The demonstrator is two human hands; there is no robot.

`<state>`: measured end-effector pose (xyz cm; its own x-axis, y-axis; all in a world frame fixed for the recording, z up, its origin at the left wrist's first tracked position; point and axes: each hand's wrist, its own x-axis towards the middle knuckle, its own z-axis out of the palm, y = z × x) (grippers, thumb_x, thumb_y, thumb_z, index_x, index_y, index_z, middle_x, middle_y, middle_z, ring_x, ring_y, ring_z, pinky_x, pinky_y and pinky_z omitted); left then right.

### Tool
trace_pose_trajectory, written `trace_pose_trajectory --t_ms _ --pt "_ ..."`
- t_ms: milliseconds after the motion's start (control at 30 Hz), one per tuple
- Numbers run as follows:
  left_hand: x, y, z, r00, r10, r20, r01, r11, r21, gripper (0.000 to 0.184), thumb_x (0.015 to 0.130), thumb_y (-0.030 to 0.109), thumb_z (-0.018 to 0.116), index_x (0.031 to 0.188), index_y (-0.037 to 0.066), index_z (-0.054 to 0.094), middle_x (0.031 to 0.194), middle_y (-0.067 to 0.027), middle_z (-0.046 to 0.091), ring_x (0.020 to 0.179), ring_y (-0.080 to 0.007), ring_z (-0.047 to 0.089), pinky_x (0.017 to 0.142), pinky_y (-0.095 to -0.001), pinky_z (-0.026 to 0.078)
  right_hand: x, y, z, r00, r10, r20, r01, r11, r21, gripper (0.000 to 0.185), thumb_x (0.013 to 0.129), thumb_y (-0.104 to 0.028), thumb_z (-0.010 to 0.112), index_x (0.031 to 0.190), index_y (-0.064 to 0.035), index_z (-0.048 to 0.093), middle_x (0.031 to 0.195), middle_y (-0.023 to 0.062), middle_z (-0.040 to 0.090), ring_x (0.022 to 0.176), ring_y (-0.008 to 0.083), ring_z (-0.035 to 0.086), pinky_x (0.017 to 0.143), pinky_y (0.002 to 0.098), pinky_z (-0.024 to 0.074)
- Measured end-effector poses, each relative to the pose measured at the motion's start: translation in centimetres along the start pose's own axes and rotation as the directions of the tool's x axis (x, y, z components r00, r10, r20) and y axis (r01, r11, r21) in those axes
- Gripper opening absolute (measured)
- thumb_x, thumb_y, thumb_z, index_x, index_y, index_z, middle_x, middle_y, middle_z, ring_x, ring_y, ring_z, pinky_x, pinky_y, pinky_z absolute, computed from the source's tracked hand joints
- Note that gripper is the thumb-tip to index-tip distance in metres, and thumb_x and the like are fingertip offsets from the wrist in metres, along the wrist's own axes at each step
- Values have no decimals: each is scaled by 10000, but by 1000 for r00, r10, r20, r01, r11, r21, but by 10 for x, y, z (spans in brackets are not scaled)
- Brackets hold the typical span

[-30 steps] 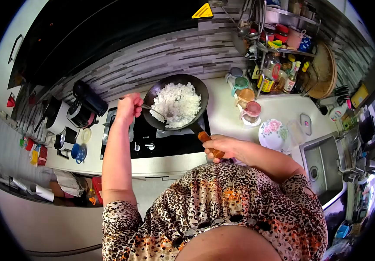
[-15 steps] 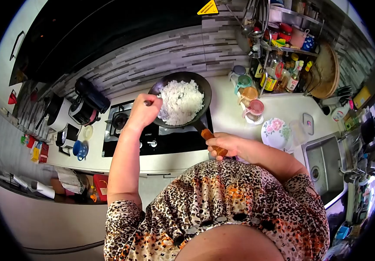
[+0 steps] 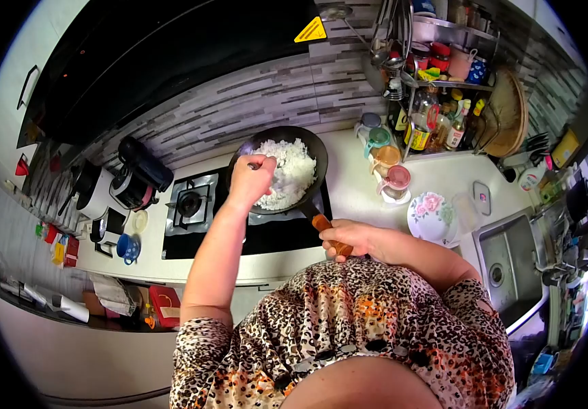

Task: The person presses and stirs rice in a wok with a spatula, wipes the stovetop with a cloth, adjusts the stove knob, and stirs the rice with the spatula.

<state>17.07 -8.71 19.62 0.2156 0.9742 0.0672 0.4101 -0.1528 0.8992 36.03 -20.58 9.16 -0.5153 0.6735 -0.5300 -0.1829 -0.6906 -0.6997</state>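
The kitchen has a back wall (image 3: 212, 112) with thin grey and white stripes, and below it runs a long white surface (image 3: 348, 160). A black stove (image 3: 280, 240) is set into the surface, and its left burner (image 3: 189, 203) shows. A big dark pan (image 3: 320, 163) is over the right side of the stove. White rice (image 3: 295, 170) is heaped up in the pan.

The left hand (image 3: 252, 183) is above the left part of the pan. It is closed in a fist around a tool (image 3: 254, 165). Only the dark end of the tool pokes out, so I cannot tell if its other end touches the rice. The right hand (image 3: 348, 238) is wrapped around the brown handle (image 3: 320, 223) of the pan, close to the person's spotted shirt (image 3: 348, 300).

To the right of the pan, some jars (image 3: 395, 183) with colored lids stand in a row. Next comes a plate (image 3: 419, 228) with pink flowers, and then a metal sink (image 3: 512, 252). Bottles (image 3: 456, 131) stand in the corner under a shelf full of small things. On the left, a blue cup (image 3: 128, 249) sits near the edge of the surface.
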Motion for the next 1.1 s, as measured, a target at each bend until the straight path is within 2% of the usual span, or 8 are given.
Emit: trace_pose_trajectory --t_ms 100,267,367,600,900,967,1033,1100 --pt "20 -15 20 995 -14 -95 -11 967 -256 281 816 162 556 586 2 534 531 -60 495 396 -154 485 414 -302 468 1 1 1 1000 -8 7 7 1000 12 148 884 -110 501 892 -17 386 659 62 475 566 163 494 414 309 405" --pt "34 -31 25 972 50 -229 -138 913 -384 312 818 179 534 575 -16 547 513 -63 528 408 -154 528 425 -286 452 2 1 1 1000 -14 7 14 1000 6 157 889 -115 499 895 -13 380 657 66 473 563 166 494 414 308 407" --pt "25 -21 17 971 31 -239 -62 991 -121 309 815 200 536 607 -24 577 513 -68 540 425 -160 551 440 -289 450 2 2 0 1000 -12 3 12 1000 -17 160 890 -118 501 897 -12 382 665 66 474 566 163 494 414 305 406" --pt "-3 -1 -4 981 -43 -189 61 994 90 306 796 209 566 571 1 555 502 -43 496 413 -135 500 427 -283 448 -1 2 1 1000 -1 -15 1 1000 -4 153 888 -113 498 900 -11 384 681 66 477 568 163 494 413 305 402" --pt "16 -45 -5 920 84 -382 -165 969 -185 327 833 209 562 581 2 540 502 -34 501 427 -121 503 445 -266 427 -5 -5 6 999 11 -52 -9 1000 27 146 886 -114 498 888 -22 385 680 70 480 559 168 479 423 312 404" --pt "11 -43 -16 916 177 -359 -144 983 118 303 814 225 570 637 -19 593 501 -99 505 493 -180 527 515 -336 419 -2 -2 0 999 19 -46 -19 1000 9 149 881 -111 500 887 -27 377 684 74 483 553 169 475 426 316 402" --pt "-2 -34 -20 909 208 -361 -135 967 218 281 795 228 577 658 -17 598 537 -142 521 508 -253 533 549 -380 424 1 -1 -3 1000 30 -2 -30 999 16 161 875 -109 505 908 -29 369 694 79 486 550 170 473 428 320 399" --pt "-11 -27 -21 903 375 -208 -239 842 483 288 787 241 577 651 -10 600 564 -151 537 519 -319 521 552 -403 420 -1 -2 -1 998 29 -57 -28 999 17 174 871 -111 509 927 -31 365 701 83 490 554 171 475 428 318 395"
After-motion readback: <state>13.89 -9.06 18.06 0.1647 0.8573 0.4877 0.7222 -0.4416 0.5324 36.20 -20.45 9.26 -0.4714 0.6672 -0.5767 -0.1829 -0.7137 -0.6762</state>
